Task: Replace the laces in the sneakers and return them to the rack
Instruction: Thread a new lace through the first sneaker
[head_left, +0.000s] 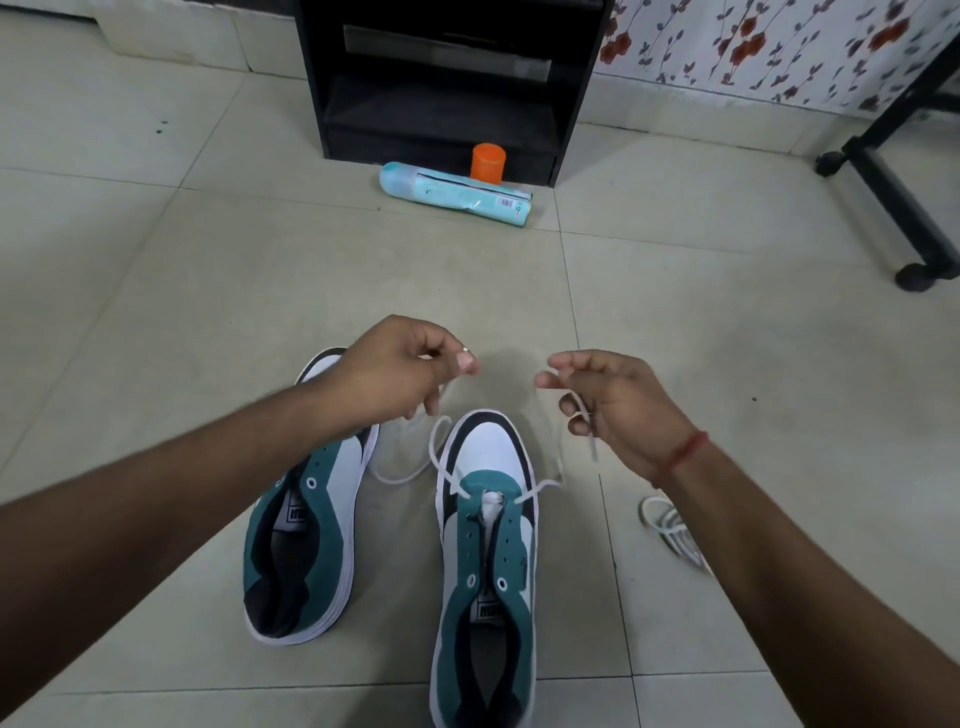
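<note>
A white lace runs through the farthest pair of eyelets of the right-hand sneaker, a teal, white and black shoe standing on the tiled floor with its toe pointing away. The rest of its eyelets are bare. From those eyelets one end of the lace rises to the left and loops up to the left hand, whose fingers are curled and pinch it at the thumb. The other end rises to the right into the right hand, whose curled fingers grip it, a short tail hanging below. Both hands hang above the toe of the shoe, a little apart. Just to the left stands the second sneaker, unlaced, partly under the left forearm. A bundled white lace lies on the floor to the right, near the right forearm, which wears a red thread at the wrist. Farther off stands a black rack, with a light blue can lying before it and an orange cap behind the can.
</note>
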